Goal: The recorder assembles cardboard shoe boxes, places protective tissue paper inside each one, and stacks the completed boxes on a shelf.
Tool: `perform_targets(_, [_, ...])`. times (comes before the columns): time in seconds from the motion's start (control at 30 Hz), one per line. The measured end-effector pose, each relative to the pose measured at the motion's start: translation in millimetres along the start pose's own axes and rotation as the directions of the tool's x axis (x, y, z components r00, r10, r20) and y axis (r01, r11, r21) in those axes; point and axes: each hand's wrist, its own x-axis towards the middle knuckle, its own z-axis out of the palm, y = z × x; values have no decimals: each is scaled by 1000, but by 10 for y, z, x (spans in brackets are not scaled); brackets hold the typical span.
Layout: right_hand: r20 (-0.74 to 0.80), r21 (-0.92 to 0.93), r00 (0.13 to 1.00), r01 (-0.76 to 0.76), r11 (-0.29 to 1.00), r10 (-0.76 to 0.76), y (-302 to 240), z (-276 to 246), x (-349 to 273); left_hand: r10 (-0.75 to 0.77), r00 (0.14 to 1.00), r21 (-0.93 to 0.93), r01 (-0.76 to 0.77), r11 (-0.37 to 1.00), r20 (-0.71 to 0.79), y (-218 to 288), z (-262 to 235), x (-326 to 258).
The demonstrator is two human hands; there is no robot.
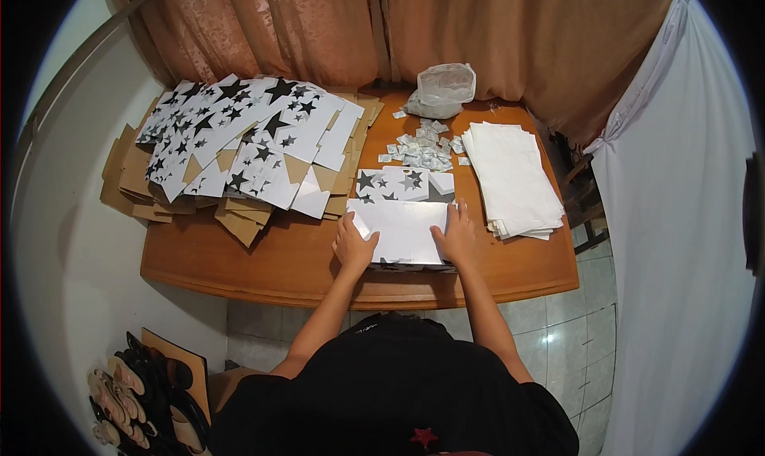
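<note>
The left hand (355, 242) and right hand (457, 233) are half curled, with thumbs bent in, and hold the two ends of a white cardboard box with black stars (398, 227). The box sits near the front edge of the brown wooden counter (263, 263). Just behind it lie lots of little clear packets (422, 152), and a plastic bag (446, 87) stands behind those. White paper sheets (514, 179) are piled on the right, and flat star-print cardboard pieces (239, 137) are heaped on the left.

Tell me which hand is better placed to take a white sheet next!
Probably the right hand: it's at the right of the box, nearer the white sheets. The left hand is at the box's left, farther away.
</note>
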Motion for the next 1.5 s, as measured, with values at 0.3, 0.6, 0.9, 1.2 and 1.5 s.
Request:
perform_targets(0.3, [70, -209, 995, -52, 977, 68, -163, -65, -29, -56, 998, 203, 58, 978, -13, 140, -7, 2])
perform_targets(0.6, [-65, 194, 972, -209, 959, 225, 70, -135, -29, -234, 776, -239, 441, 865, 586, -698, -259, -20])
perform_targets(0.9, [-147, 234, 954, -222, 947, 261, -5, -631, -215, -226, 834, -623, 532, 573, 504, 394, -680, -685])
perform_targets(1.2, [133, 594, 991, -76, 801, -4, 140, 11, -117, 267, 784, -517, -583, 627, -561, 978, -787, -513])
perform_targets(1.5, [385, 857, 909, -416, 304, 159, 349, -436, -29, 807, 528, 65, -825, 562, -264, 622, 63, -525])
